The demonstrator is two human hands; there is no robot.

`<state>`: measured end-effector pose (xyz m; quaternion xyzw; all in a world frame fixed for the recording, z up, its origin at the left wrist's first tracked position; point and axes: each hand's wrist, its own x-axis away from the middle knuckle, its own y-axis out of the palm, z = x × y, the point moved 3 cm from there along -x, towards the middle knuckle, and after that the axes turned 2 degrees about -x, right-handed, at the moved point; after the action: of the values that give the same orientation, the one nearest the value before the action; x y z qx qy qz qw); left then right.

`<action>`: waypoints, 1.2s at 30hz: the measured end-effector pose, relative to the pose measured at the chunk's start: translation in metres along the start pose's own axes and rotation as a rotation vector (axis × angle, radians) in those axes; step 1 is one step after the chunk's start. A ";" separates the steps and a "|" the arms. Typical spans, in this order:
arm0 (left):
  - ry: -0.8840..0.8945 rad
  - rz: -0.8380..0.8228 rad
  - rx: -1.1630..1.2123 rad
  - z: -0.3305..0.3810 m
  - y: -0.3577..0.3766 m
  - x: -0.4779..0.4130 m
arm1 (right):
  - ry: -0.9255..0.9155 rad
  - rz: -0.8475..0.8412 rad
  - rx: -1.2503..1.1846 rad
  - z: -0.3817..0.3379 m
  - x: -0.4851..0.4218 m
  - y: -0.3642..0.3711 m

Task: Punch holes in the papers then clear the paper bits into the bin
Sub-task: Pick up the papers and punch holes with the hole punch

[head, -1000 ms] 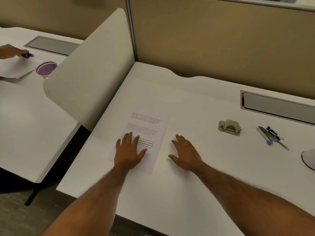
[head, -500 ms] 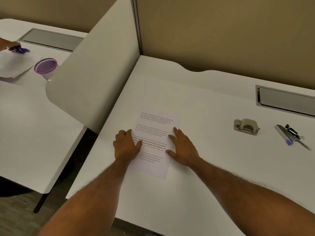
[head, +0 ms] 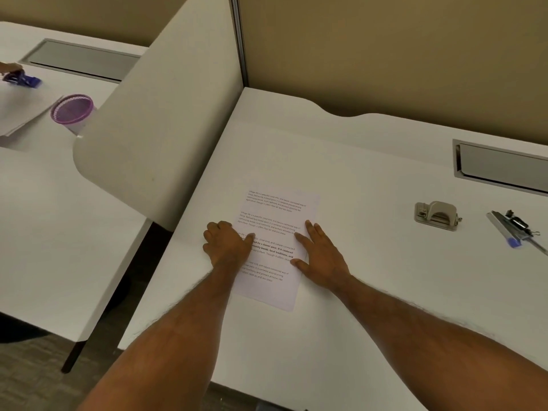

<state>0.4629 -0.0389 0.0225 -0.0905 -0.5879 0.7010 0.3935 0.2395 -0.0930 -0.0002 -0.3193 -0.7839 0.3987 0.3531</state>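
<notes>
Paper (head: 275,215) lies flat on the white desk (head: 355,161), printed side up, turned slightly clockwise.
Left hand (head: 226,244): at the paper's left edge, fingers curled under, thumb lying on top of the print. Reads as a pinch on that edge, though I can't see whether the fingers get under it.
Right hand (head: 321,253): at the paper's right edge, flat and relaxed, fingers straight, fingertips and thumb tip on the paper, palm on the desk just beside it. It's grasping nothing.
Hole punch (head: 436,215): well right of the paper, upright on the desk, with neither hand on it.
Further right of the paper than the punch: a small clutter (head: 517,228) made up of a metal strip with a blue end and a black binder clip.
Right of the paper and further back: a grey cable hatch (head: 501,166) set in the desktop.
Left of the paper: a curved divider panel (head: 166,120). Beyond it, on the next desk, are a purple mesh cup (head: 72,109) and another person's hand on a blue tool (head: 22,78).
</notes>
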 end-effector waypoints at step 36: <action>0.210 -0.272 0.447 -0.024 0.003 -0.025 | 0.229 0.365 -0.626 0.018 0.012 -0.021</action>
<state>0.4925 -0.0376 0.0043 0.0059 -0.3815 0.7406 0.5531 0.2138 -0.1007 0.0140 -0.5887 -0.7534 0.1579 0.2467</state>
